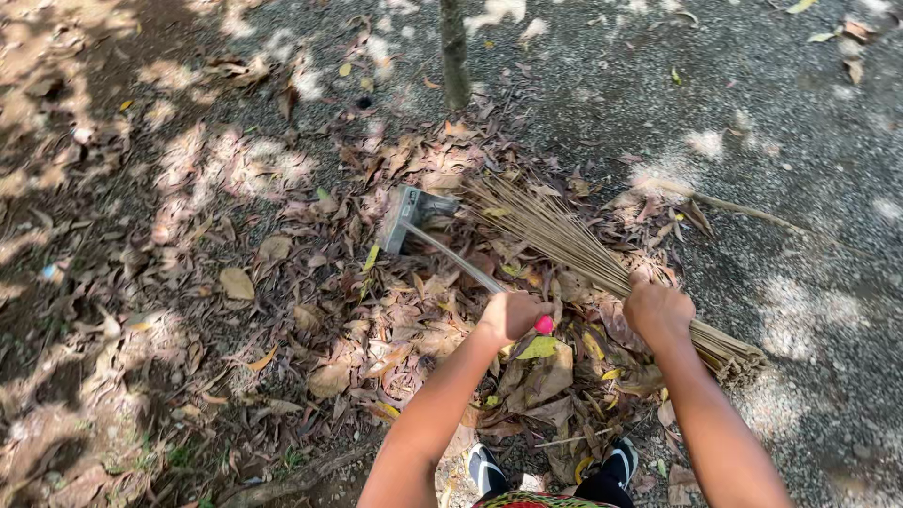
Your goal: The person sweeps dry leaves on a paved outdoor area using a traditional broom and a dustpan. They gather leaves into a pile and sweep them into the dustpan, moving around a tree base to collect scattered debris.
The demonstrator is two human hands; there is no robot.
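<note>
My left hand [513, 313] grips the end of a thin metal handle with a pink tip; the handle runs up and left to a grey dustpan [410, 216] resting on a pile of dry brown leaves [395, 320]. My right hand [657, 309] is closed around a bundle of stiff straw sticks, a stick broom [564, 240], whose fanned tips lie beside the dustpan. The broom's bound end pokes out to the lower right of my hand.
A thin tree trunk [454, 52] stands at the top centre. Grey gravel ground [800, 122] spreads to the right. A fallen twig [743, 209] lies right of the broom. My feet in black and white sandals [489, 468] show at the bottom.
</note>
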